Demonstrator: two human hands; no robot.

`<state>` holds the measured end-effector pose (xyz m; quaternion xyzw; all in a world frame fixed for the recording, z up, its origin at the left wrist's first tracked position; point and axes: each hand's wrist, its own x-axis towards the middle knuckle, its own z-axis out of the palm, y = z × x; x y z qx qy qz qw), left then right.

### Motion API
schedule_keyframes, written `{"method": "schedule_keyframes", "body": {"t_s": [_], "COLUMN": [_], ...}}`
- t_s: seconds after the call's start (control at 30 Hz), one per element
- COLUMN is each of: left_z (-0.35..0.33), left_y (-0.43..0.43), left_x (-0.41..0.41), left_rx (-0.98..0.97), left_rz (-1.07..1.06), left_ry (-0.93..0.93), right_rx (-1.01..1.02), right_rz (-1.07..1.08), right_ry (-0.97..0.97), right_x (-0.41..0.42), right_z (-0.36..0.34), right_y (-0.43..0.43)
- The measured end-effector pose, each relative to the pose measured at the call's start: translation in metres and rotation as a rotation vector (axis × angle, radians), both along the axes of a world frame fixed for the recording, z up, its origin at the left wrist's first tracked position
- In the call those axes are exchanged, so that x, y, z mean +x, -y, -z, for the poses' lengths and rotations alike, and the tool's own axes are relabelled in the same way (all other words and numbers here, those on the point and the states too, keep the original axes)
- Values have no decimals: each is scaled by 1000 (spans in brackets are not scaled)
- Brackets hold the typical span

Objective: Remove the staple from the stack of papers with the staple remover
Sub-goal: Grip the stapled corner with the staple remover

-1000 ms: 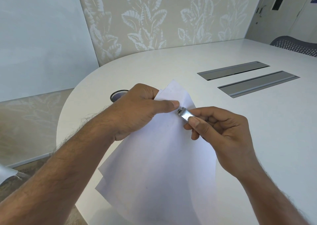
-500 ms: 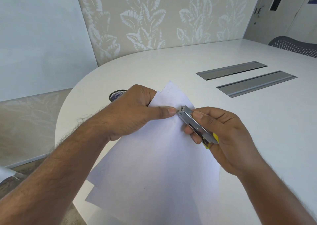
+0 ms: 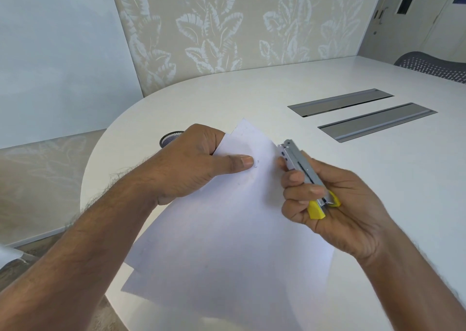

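Note:
A stack of white papers (image 3: pixel 227 242) lies tilted over the near edge of the white table, its top corner pointing away from me. My left hand (image 3: pixel 196 164) pinches that top corner, thumb pressed flat on the sheet. Just past the thumb tip sits a tiny bent staple (image 3: pixel 256 164), loose-looking on the paper. My right hand (image 3: pixel 327 202) grips a silver staple remover with yellow ends (image 3: pixel 302 171), held upright to the right of the corner, its metal tip apart from the paper.
A black mesh cup (image 3: pixel 169 137) stands behind my left hand. Two grey metal cable hatches (image 3: pixel 373 121) are set into the white table (image 3: pixel 252 96) at the right. A mesh chair back (image 3: pixel 433 68) shows at the far right edge.
The staple remover's tip was at the paper corner beside my left thumb; my right hand has now drawn it back to the right and turned it upright. The small staple now shows by the thumb.

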<state>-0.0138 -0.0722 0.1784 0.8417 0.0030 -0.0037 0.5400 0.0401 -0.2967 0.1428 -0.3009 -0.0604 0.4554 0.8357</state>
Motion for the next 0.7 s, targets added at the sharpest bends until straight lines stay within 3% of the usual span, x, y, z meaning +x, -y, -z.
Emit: {"method": "schedule_keyframes", "body": {"t_s": [0.1, 0.2, 0.27, 0.5, 0.6, 0.7], "left_z": [-2, -4, -4, -3, -2, 2], "left_y": [-5, -5, -4, -8, -8, -8], "left_x": [1, 1, 2, 18, 31, 45], "left_rx": [32, 39, 67, 242, 319, 271], "left_rz": [-7, -3, 1, -13, 2, 1], "left_ry": [21, 34, 43, 163, 261, 328], "right_rx": [-132, -484, -642, -801, -857, -921], "right_rz": [252, 566, 609, 315, 326, 420], "right_ry": [335, 872, 1058, 1217, 1255, 1302], "right_x": [5, 10, 16, 33, 41, 46], "right_z": [1, 4, 6, -2, -9, -18], "right_y": [6, 11, 15, 26, 28, 29]}}
